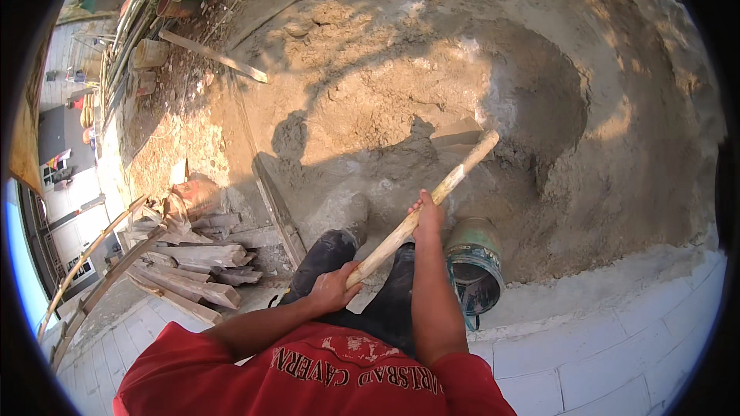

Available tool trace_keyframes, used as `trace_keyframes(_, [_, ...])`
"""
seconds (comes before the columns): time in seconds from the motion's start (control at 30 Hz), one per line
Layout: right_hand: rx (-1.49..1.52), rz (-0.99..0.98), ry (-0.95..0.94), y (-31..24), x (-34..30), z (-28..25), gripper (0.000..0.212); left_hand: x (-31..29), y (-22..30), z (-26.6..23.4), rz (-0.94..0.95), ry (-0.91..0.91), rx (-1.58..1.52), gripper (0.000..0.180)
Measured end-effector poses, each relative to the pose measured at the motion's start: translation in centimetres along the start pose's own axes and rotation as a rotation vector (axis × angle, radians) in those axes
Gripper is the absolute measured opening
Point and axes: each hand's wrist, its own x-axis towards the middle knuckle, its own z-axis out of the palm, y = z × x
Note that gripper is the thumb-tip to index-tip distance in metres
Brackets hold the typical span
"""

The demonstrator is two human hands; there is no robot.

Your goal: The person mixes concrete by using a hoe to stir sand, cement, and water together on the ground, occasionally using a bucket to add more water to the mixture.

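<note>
Left hand (333, 290) is wrapped round the near end of a wooden handle (388, 249); right hand (428, 216) grips it farther up, ahead and to the right of the left. Handle slants past the right hand, far end ahead-right of it, over wet grey-brown mix (539, 208). I see a flat grey blade (456, 133) by that end; can't tell how deep it sits. Greenish bucket (472, 233) just right of the right hand. Left of the left hand I've got a timber pile (193, 266), plus a long board (276, 208) ahead-left. Pale blocks (601, 350) lie behind-right of the right hand.
</note>
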Motion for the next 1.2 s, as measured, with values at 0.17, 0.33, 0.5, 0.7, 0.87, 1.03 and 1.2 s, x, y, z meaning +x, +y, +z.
trace_keyframes(0.17, [-0.069,0.014,0.252,1.7,2.8,-1.9,0.015,7.4,-9.7,9.3,-0.057,-0.3,-0.224,0.054])
trace_keyframes(0.33, [0.029,-0.061,0.229,2.1,10.3,0.8,0.027,16.7,-10.4,2.5,-0.112,-0.241,-0.056,0.043])
trace_keyframes(0.5, [0.111,-0.055,0.27,12.4,15.8,14.5,0.017,20.9,-21.1,-11.3,0.029,-0.113,0.221,0.037])
trace_keyframes(0.7, [0.283,0.197,0.236,30.5,11.9,36.5,0.011,15.2,-37.2,-31.1,-0.084,-0.065,0.412,0.03])
trace_keyframes(0.87, [0.394,0.309,0.092,40.7,3.4,42.8,0.014,5.5,-42.9,-38.8,-0.279,-0.094,0.361,0.026])
trace_keyframes(1.03, [0.47,0.333,-0.101,45.9,-4.6,40.4,0.012,-2.8,-53.4,-32.3,-0.304,-0.03,0.192,0.022])
trace_keyframes(1.2, [0.238,0.106,-0.027,41.2,-6.6,29.5,0.012,-1.2,-50.5,-23.0,-0.251,-0.24,0.146,0.023])
